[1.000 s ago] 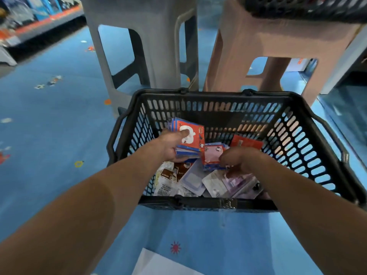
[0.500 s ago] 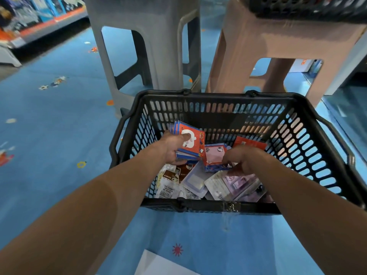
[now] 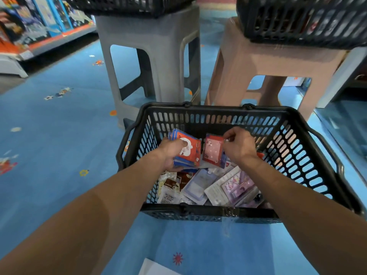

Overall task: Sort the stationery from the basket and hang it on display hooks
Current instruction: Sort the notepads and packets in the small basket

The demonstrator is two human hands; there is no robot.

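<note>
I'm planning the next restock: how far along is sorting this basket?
Early. Done: a stack of red packs gathered in the left hand. In hand: the right hand pinches a pink pack. Left: loose packets in the basket, plus all hanging; no hooks visible.

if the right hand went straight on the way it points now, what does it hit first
Likely the far mesh wall of the basket, just beyond the pink packet that the right hand pinches. Depth is unclear; the red stack in the left hand sits off to its side.

Shop: stocked shelves [image 3: 39, 32] (packaged goods), shopping basket [image 3: 218, 109]
</note>
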